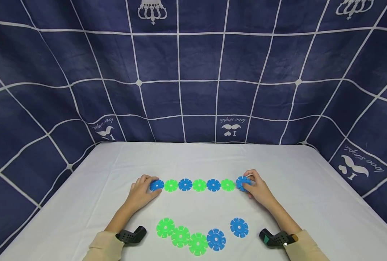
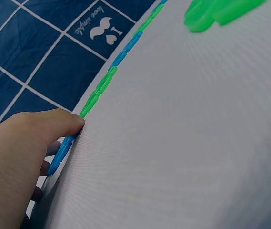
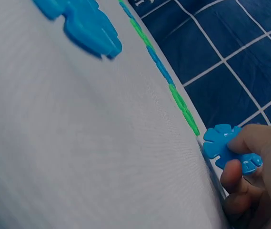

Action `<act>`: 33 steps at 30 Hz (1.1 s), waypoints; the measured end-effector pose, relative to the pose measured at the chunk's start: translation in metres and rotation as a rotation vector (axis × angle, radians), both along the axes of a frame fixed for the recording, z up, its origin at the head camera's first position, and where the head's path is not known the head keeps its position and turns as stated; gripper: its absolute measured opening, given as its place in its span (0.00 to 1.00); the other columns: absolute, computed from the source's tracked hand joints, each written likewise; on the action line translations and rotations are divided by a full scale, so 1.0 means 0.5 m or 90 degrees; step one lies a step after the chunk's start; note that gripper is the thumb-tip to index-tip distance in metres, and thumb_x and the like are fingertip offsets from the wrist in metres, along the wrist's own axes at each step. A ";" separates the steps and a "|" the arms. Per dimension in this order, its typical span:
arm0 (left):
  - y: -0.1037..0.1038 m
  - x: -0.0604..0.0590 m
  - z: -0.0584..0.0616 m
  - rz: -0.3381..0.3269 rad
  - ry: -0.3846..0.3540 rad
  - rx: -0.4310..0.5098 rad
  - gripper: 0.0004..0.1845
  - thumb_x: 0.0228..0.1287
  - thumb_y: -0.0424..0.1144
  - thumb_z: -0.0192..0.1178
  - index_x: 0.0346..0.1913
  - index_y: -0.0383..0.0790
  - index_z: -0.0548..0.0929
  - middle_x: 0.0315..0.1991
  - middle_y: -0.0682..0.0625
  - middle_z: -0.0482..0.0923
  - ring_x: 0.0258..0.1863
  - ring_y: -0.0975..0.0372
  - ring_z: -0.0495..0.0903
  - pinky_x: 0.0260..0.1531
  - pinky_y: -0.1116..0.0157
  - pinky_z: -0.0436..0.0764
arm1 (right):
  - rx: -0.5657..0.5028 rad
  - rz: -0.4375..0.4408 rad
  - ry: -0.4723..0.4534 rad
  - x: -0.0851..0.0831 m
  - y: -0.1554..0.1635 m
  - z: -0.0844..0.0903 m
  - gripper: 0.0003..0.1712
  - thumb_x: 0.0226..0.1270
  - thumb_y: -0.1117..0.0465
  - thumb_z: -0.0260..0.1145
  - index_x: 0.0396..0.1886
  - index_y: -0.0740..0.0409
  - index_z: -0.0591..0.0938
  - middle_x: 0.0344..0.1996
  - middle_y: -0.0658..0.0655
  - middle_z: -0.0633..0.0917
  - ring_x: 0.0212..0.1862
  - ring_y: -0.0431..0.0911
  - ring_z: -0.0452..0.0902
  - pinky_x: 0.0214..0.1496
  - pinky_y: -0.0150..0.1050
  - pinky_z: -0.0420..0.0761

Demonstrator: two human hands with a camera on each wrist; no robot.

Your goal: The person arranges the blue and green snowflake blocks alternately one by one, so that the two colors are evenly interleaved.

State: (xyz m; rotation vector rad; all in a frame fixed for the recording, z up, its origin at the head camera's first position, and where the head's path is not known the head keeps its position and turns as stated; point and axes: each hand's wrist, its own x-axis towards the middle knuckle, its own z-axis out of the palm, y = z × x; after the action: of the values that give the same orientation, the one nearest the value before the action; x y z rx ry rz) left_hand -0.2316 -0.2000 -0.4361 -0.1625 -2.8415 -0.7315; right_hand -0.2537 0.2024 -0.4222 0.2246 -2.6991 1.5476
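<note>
Plenty of bare white tabletop (image 1: 99, 181) lies left of the left hand (image 1: 141, 192), whose fingers rest curled on the blue end disc (image 1: 156, 185) of the alternating row (blue, green); the right hand (image 1: 257, 188) pinches the far blue disc (image 1: 243, 182), tilted up.

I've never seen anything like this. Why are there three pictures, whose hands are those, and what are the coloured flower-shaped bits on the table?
No machine here: a person works with bare hands, wearing three cameras. The wide picture comes from the head; the two close ones from the wrists. On the white table lies a row of toy discs, blue and green by turns. The left hand holds the blue disc at the left end. The right hand pinches the blue disc at the right end, tilted up off the cloth. Nearer the person lie spare discs: three green, two blue.
</note>
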 end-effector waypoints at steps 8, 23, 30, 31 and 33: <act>0.001 -0.002 0.000 -0.002 -0.002 0.002 0.26 0.53 0.50 0.61 0.55 0.43 0.75 0.50 0.44 0.70 0.50 0.52 0.68 0.44 0.55 0.61 | 0.137 -0.044 0.068 -0.003 0.008 -0.014 0.20 0.60 0.61 0.61 0.52 0.57 0.72 0.39 0.60 0.78 0.23 0.39 0.64 0.23 0.30 0.65; -0.003 -0.004 0.003 -0.001 -0.001 -0.002 0.27 0.54 0.51 0.60 0.55 0.43 0.75 0.50 0.44 0.70 0.50 0.52 0.68 0.44 0.55 0.61 | 0.268 -0.028 0.120 0.000 0.002 -0.018 0.16 0.59 0.56 0.62 0.47 0.52 0.80 0.47 0.56 0.75 0.31 0.41 0.66 0.29 0.35 0.62; -0.004 -0.003 0.004 0.001 -0.005 -0.005 0.27 0.54 0.51 0.60 0.55 0.43 0.74 0.50 0.44 0.70 0.51 0.52 0.68 0.45 0.55 0.61 | 0.291 -0.016 0.112 0.000 0.000 -0.017 0.16 0.57 0.56 0.61 0.46 0.50 0.80 0.48 0.55 0.74 0.33 0.42 0.67 0.32 0.36 0.63; -0.004 -0.003 0.003 0.001 -0.007 -0.005 0.26 0.54 0.51 0.60 0.55 0.43 0.74 0.50 0.44 0.70 0.51 0.52 0.68 0.45 0.54 0.61 | 0.290 -0.014 0.113 0.000 0.000 -0.017 0.16 0.57 0.56 0.61 0.46 0.50 0.80 0.48 0.55 0.75 0.33 0.42 0.67 0.32 0.36 0.63; -0.004 -0.003 0.002 0.002 -0.011 -0.004 0.26 0.54 0.51 0.60 0.56 0.43 0.74 0.50 0.44 0.70 0.51 0.51 0.68 0.45 0.54 0.61 | 0.290 -0.011 0.114 0.001 0.001 -0.018 0.16 0.57 0.56 0.61 0.46 0.50 0.80 0.48 0.55 0.75 0.33 0.41 0.67 0.31 0.35 0.63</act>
State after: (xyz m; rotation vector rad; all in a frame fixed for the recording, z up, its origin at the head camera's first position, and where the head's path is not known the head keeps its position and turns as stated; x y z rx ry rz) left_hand -0.2329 -0.2020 -0.4349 -0.1544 -2.8596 -0.7268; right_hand -0.2531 0.2027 -0.4311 0.3263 -2.8525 0.8391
